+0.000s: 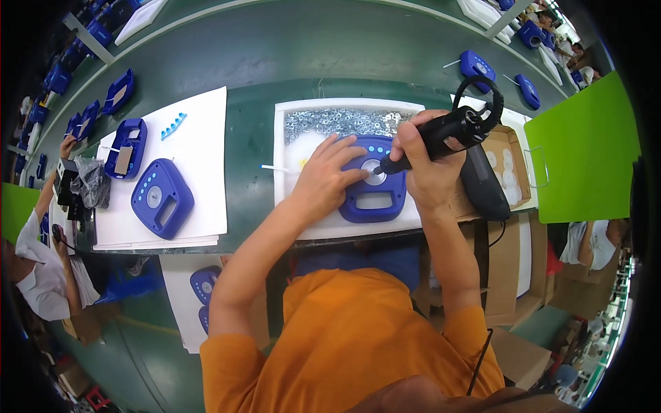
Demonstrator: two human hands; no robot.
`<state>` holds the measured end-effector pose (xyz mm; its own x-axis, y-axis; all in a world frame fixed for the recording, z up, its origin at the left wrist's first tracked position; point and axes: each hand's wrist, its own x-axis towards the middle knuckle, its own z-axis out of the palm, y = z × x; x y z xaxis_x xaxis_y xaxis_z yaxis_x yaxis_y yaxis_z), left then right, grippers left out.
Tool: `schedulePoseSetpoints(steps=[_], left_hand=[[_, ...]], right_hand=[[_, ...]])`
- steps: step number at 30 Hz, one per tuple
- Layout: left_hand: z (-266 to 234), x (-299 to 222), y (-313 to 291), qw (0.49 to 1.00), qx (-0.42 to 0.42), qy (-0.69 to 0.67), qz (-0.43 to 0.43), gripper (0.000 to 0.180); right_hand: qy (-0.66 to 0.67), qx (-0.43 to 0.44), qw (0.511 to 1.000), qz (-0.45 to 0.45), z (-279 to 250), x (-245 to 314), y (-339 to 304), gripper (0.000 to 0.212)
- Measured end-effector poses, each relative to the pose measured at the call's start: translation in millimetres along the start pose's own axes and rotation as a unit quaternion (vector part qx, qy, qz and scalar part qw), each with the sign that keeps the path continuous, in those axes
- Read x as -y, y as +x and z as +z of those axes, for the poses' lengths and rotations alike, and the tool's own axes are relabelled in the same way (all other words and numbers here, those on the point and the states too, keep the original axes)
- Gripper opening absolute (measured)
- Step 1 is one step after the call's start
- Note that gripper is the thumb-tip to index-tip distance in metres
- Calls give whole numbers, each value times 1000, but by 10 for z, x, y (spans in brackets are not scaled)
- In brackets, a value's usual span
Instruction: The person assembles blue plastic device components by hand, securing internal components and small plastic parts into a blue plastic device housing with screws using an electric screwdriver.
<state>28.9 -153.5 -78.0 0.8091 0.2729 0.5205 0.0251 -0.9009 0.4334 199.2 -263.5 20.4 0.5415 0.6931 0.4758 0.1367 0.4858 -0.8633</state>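
A blue plastic casing with a round silver disc, light blue buttons and a handle slot lies in a white foam tray. My left hand rests on its upper left part, fingers stretched out and thumb beside the silver disc. In my right hand is a black electric screwdriver, its tip pointing left at the disc. Whether the tip touches the disc, I cannot tell. Many small metal parts, like nuts or washers, fill the tray's far side. A thin white stick pokes out over the tray's left edge.
Left, a white sheet bears another blue casing and an open blue shell. To the right stand a black case, a cardboard box of white round pieces and a green panel. A co-worker sits at left.
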Motion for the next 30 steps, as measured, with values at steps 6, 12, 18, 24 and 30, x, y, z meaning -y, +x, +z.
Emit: schedulePoseSetpoints(steps=[6, 12, 18, 24, 30], left_hand=[[-6, 0, 18, 1000, -3, 2, 4, 39], [16, 16, 19, 1000, -5, 6, 5, 39], [30, 8, 9, 1000, -2, 11, -2, 41], [24, 24, 19, 1000, -1, 8, 0, 42], [46, 47, 14, 1000, -5, 3, -4, 42]], right_hand=[[-12, 22, 1000, 1, 9, -113, -17, 24], [76, 180, 979, 64, -112, -100, 154, 24], [-49, -7, 999, 21, 174, -103, -80, 19], [109, 274, 947, 127, -253, -148, 238, 35], [-5, 6, 999, 44, 94, -146, -34, 21]])
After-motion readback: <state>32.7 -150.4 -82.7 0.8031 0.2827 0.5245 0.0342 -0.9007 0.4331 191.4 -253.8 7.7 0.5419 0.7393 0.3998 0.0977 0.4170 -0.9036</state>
